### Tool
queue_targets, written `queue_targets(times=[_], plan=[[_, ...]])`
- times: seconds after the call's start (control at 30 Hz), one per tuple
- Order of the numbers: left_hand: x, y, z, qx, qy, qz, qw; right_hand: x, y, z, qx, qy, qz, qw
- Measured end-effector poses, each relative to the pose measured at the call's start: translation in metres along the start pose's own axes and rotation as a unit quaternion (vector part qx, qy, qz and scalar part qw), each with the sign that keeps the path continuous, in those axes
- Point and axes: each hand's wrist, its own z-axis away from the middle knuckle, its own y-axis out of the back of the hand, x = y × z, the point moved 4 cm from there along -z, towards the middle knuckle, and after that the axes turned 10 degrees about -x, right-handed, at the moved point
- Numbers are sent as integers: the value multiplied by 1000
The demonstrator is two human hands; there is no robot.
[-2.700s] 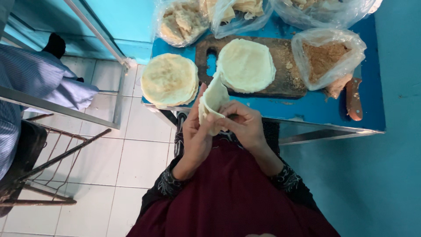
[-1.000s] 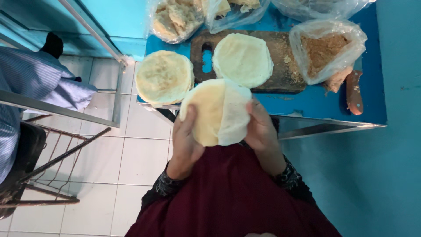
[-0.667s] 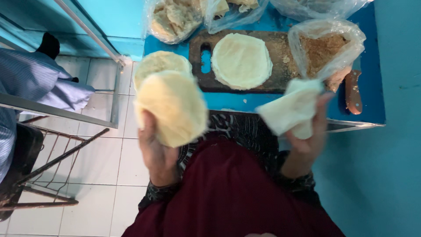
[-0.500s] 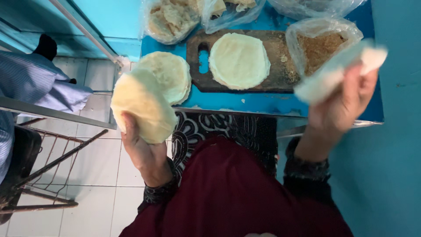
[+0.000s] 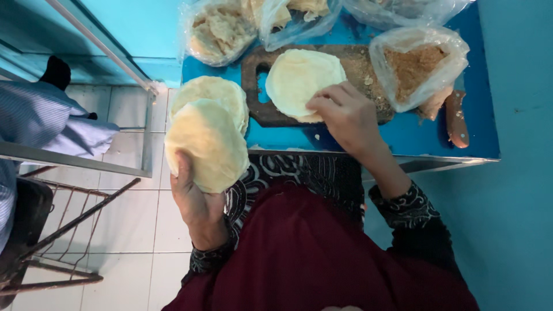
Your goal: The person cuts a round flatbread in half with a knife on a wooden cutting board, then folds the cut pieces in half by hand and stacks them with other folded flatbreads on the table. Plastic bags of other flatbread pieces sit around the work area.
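Right hand [image 5: 345, 115] now on board flatbread [image 5: 302, 80]

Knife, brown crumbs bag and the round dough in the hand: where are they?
knife [image 5: 457, 120], head view, on its brown handle.
bag of brown crumbs [image 5: 416, 64], head view, on the crumbs inside.
round dough sheet [image 5: 207, 144], head view, middle of the sheet held by the left hand [image 5: 196, 198].
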Motion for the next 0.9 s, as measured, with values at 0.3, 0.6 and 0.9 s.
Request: queue_targets(times=[0.3,0.6,0.9], plan=[[-1,-1,2,20,-3,-12,1000,-8,18,10,-19,29,32,999],[-1,-3,5,19,5,-8,1000,19,27,19,-31,-49,-82,995],[-28,-14,3,-10,100,51,994,-10,18,7,67,-68,-107,990]])
